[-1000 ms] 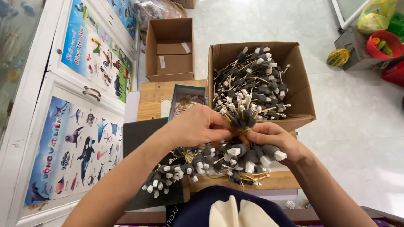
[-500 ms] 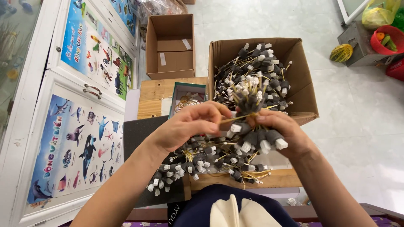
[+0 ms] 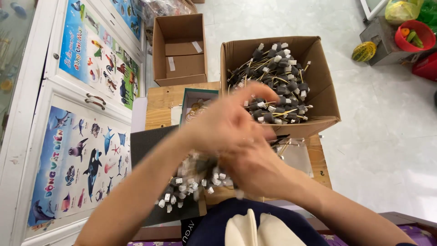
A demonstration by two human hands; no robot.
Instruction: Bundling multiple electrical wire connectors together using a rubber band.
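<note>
Bundling step: left hand [image 3: 227, 120] and right hand [image 3: 255, 164], blurred, clasp dark foam-tipped sticks [image 3: 191, 182]; next needs firm grip.

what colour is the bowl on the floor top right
Red: the bowl shows clearly in the head view, the only one.

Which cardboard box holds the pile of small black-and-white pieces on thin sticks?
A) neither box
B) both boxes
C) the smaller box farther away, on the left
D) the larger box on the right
D: the larger box is filled with the black-and-white stick pieces, while the smaller box shows only bare cardboard inside.
</note>
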